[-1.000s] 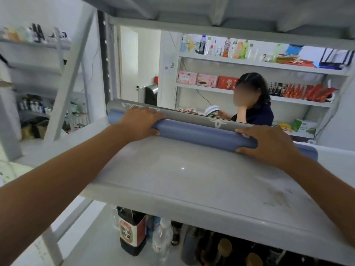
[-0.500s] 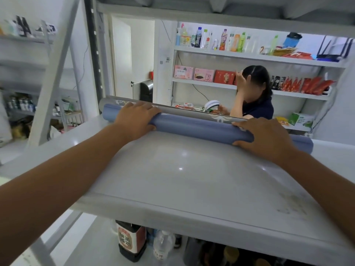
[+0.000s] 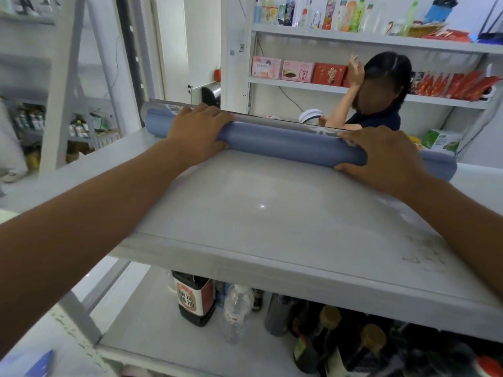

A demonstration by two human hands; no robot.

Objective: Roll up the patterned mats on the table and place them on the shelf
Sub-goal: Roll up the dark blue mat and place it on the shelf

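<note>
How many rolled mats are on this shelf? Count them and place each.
2. The blue mat lies across the shelf, gripped by the left hand and right hand; the grey mat lies right behind it. Others may be hidden.

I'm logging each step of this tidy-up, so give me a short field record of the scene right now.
Surface: grey shelf board
Object held: blue rolled mat, lying across the board's far side
Left hand: grips the roll toward its left end
Right hand: grips the roll toward its right end
Behind it: grey patterned roll
Level below: dark sauce bottle, clear bottle
</note>
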